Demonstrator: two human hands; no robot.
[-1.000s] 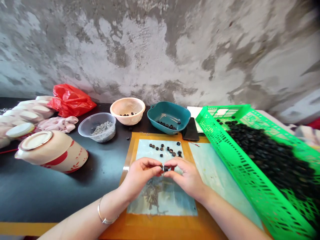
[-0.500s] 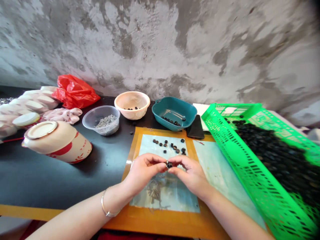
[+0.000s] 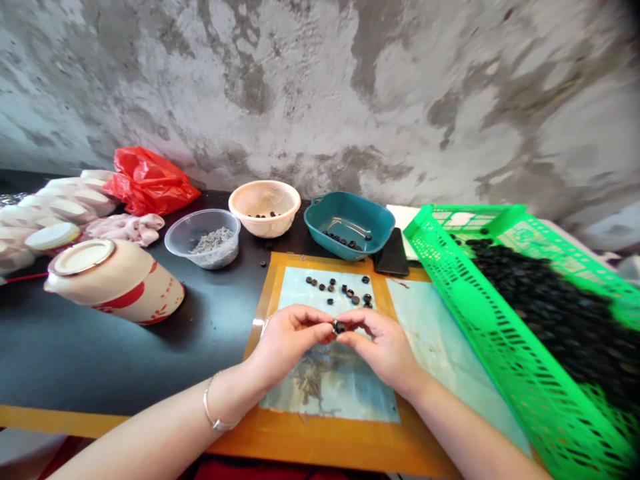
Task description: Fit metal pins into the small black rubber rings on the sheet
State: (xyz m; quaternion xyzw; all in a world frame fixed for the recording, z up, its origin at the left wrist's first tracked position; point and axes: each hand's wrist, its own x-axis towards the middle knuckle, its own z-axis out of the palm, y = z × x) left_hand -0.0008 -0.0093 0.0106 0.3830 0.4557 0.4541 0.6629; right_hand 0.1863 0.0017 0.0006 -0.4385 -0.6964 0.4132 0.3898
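Observation:
Fingertip to fingertip, my two hands meet over the pale blue sheet (image 3: 350,400). A small black round piece (image 3: 341,327) is pinched between the thumb and fingers of my right hand (image 3: 385,350). My left hand (image 3: 285,347) is closed in a pinch against the same piece's left side; whether it also holds a tiny part is hidden by the fingers. Several loose black round pieces (image 3: 350,293) lie on the sheet just beyond my hands. Below them, a cluster of thin greyish pieces (image 3: 309,380) rests on the sheet.
A green crate (image 3: 480,340) full of black pieces stands at right. Behind are a teal basin (image 3: 370,220), a black phone-like slab (image 3: 392,257), a peach bowl (image 3: 265,229) and a clear bowl (image 3: 175,233) of small grey parts. A cream container (image 3: 120,283) and red bag (image 3: 150,183) stand left.
The whole view has shifted slightly, so objects appear farther right and higher. My hands have stayed together, with the black piece brought closer against the left fingertips.

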